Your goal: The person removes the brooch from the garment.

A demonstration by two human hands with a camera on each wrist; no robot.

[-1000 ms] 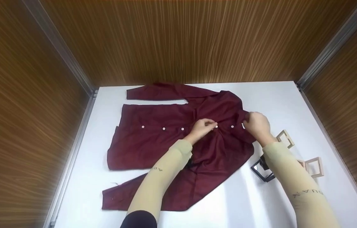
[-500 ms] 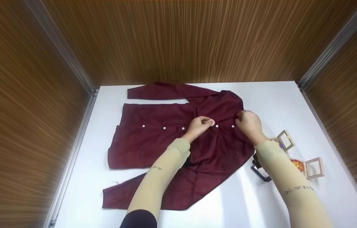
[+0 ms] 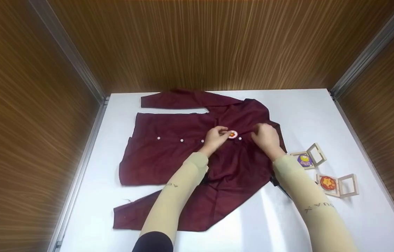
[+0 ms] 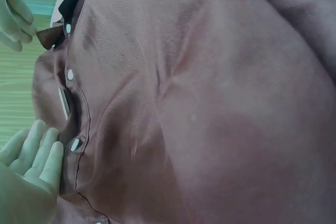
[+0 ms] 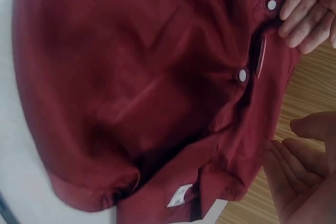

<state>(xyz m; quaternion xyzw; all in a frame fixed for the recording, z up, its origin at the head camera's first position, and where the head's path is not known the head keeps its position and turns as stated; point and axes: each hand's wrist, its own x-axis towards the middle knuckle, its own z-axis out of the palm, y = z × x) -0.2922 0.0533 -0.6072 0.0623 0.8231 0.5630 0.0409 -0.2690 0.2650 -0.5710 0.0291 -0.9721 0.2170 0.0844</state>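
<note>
A dark red long-sleeved shirt (image 3: 169, 164), with white buttons down its front, lies spread on the white table. A round badge (image 3: 233, 134), white-rimmed with an orange-red centre, lies at the shirt front, edge-on in both wrist views. My left hand (image 3: 216, 138) is beside the badge, thumb tip overlapping its left edge in the head view; in the left wrist view its fingers (image 4: 51, 163) extend along the button strip. My right hand (image 3: 266, 138) hovers by the top of the button strip, near the collar (image 3: 280, 136); its thumb and fingers are apart in the right wrist view.
Two opened wooden cases stand right of the shirt: one holds a purple-and-yellow badge (image 3: 305, 160), the other a red badge (image 3: 328, 182) with a yellow star. A black object (image 3: 274, 181) shows partly beside my right sleeve. Wood-grain panels (image 3: 197, 45) enclose the table.
My right hand has let go of the collar and shifted left along the shirt. My left hand has drawn slightly left, and the badge beneath its fingers has come into full view.
</note>
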